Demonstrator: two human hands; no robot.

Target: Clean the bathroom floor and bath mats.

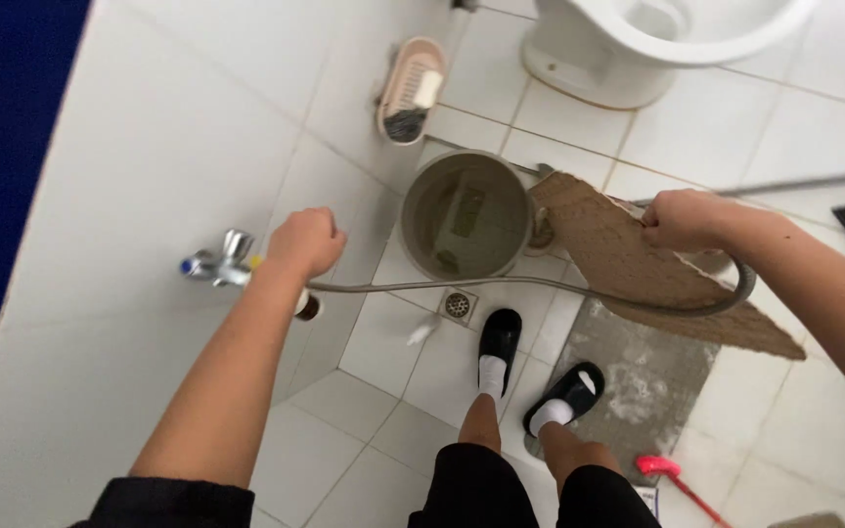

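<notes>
**Hose in one hand, sodden mat in the other, over a bathroom floor drain**

Nearest the lens, at the bottom of the frame, I look down on two feet in black slippers (530, 376) and white socks, planted on white floor tiles (383, 342); a pink-handled tool (672, 476) lies at lower right beside a damp grey patch of floor (638, 376). Mid-frame left, my left hand (305, 242) is curled into a fist at the chrome wall tap (215, 264), seemingly closed about its handle, though the fingers are hidden from me. From there a thin grey hose (501, 284) runs right across the frame, over the small square floor drain (458, 305), and loops up under the right hand (682, 219), which is clenched on the upper edge of a brown floor mat (628, 259) held tilted off the floor. I judge the mat floppy and heavier for any water in it, so the edge wants a full grip with both fingers and thumb; the hose looks light, springy and slick when wet, best taken near its end. Behind the mat stands a grey bucket (466, 215) holding some water. Farther up, a brush in its holder (411, 90) leans at the wall and the white toilet (657, 44) fills the upper right.
</notes>
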